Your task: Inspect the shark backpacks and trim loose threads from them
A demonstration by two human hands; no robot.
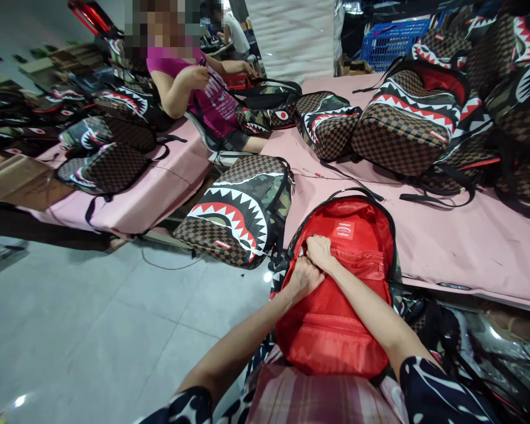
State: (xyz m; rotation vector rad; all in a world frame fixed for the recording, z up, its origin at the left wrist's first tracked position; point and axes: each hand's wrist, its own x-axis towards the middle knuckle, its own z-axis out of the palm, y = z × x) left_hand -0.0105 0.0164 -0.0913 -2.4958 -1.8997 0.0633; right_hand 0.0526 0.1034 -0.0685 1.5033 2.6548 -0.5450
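An open backpack (348, 335) with a bright red lining lies tilted against the table edge and my lap, its inside facing me. Both of my hands are inside it, at the left side of the opening. My left hand (307, 277) is closed, its fingers curled on the red lining near the zipped edge. Just above it and touching, my right hand (320, 252) is also closed, pinching the lining there. A small whitish spot shows by the fingertips, too small to name. The lining carries a sewn label (343, 230) and zipped inner pockets.
A checkered shark-mouth backpack (236, 215) bridges the gap between the pink tables, left of my hands. More backpacks (406, 121) crowd the pink table (459, 235) at right. Across from me sits a person in a magenta shirt (212, 97). A cardboard box (22, 182) stands far left.
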